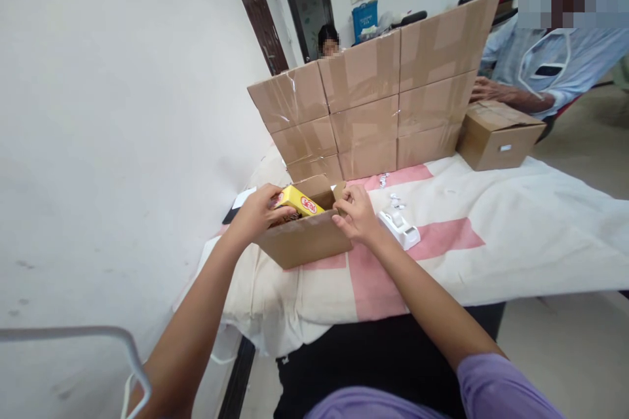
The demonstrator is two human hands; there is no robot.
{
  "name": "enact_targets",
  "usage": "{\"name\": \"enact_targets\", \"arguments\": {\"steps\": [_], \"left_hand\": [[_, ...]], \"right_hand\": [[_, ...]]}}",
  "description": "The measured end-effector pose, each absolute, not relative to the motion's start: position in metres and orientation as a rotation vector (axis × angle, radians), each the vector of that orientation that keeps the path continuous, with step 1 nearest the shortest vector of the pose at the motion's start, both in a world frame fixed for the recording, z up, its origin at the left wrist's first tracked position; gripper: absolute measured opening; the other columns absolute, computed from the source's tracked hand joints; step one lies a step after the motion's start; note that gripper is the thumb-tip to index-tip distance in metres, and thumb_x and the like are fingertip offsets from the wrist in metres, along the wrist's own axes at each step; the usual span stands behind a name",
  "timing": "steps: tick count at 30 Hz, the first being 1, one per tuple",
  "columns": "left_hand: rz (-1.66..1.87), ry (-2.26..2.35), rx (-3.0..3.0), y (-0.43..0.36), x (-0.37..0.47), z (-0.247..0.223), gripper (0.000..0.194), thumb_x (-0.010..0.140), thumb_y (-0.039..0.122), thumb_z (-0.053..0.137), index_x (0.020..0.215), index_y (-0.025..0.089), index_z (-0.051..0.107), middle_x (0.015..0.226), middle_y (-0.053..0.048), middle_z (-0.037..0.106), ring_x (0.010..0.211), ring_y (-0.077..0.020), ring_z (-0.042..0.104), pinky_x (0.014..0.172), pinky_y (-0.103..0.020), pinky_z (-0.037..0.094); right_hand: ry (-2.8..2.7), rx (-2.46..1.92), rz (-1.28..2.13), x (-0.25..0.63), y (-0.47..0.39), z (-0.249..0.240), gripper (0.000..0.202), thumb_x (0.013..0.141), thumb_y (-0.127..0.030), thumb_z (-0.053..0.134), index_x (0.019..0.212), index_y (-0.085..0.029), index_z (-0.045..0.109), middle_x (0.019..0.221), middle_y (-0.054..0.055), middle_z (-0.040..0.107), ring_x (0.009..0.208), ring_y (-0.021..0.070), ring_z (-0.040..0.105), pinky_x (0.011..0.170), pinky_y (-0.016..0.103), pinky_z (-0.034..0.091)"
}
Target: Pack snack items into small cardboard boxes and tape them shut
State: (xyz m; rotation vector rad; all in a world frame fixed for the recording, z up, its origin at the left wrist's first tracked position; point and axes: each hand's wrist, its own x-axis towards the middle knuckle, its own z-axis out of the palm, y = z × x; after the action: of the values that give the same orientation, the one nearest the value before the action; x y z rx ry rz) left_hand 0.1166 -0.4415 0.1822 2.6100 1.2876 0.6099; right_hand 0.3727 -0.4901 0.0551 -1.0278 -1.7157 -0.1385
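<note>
In front of me an open cardboard box [309,240] stands on the cloth-covered table. My left hand [268,209] is closed around the left end of a yellow packet [301,201] with red and white printing, which lies tilted at the box's mouth. Something dark with a pattern shows beneath it, partly hidden by my fingers. My right hand [358,215] pinches a small cardboard flap [339,191] at the box's right side. Deeper parts of the box are out of sight.
A white tape dispenser [400,228] stands right of the box. Behind rises a tall cardboard partition [383,105]. Another carton [500,134] sits at the back right, beside a seated person's hand [486,90]. A dark flat object [230,213] lies at the left; a wall [122,144] borders that side.
</note>
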Motion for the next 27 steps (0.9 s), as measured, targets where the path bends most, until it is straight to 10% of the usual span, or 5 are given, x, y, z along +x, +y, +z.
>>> {"name": "enact_targets", "arguments": {"steps": [4, 15, 23, 27], "left_hand": [[0.231, 1.014, 2.709, -0.444, 0.138, 0.191, 0.044, 0.09, 0.047, 0.059, 0.128, 0.026, 0.064, 0.12, -0.006, 0.065, 0.107, -0.0249, 0.061, 0.09, -0.035, 0.047], [-0.314, 1.0, 2.756, -0.421, 0.17, 0.17, 0.015, 0.083, 0.019, 0.048, 0.08, 0.021, 0.063, 0.081, -0.002, 0.07, 0.07, -0.0187, 0.06, 0.064, -0.029, 0.036], [-0.133, 1.075, 2.786, -0.431, 0.165, 0.178, 0.036, 0.089, 0.033, 0.057, 0.122, 0.025, 0.07, 0.12, -0.009, 0.074, 0.102, -0.0277, 0.07, 0.085, -0.034, 0.05], [0.725, 1.311, 2.451, -0.467, 0.111, 0.193, 0.057, 0.093, 0.058, 0.058, 0.144, 0.032, 0.057, 0.142, -0.006, 0.065, 0.128, -0.0278, 0.062, 0.104, -0.04, 0.051]], "right_hand": [[-1.644, -0.937, -0.178, 0.379, -0.486, 0.046, 0.035, 0.098, -0.046, 0.048, 0.086, -0.019, 0.066, 0.095, 0.009, 0.047, 0.094, 0.0268, 0.046, 0.084, 0.046, 0.044], [-1.57, -0.896, -0.179, 0.373, -0.492, 0.043, 0.022, 0.095, -0.039, 0.055, 0.088, -0.021, 0.065, 0.094, 0.008, 0.046, 0.095, 0.0268, 0.047, 0.083, 0.046, 0.046], [-1.47, -0.835, -0.197, 0.372, -0.493, 0.034, 0.031, 0.089, -0.039, 0.064, 0.116, -0.025, 0.061, 0.114, 0.012, 0.049, 0.109, 0.0299, 0.054, 0.089, 0.049, 0.052], [-1.42, -0.797, -0.027, 0.373, -0.493, 0.033, 0.061, 0.088, -0.042, 0.067, 0.143, -0.028, 0.044, 0.129, 0.014, 0.054, 0.114, 0.0301, 0.057, 0.088, 0.048, 0.054]]}}
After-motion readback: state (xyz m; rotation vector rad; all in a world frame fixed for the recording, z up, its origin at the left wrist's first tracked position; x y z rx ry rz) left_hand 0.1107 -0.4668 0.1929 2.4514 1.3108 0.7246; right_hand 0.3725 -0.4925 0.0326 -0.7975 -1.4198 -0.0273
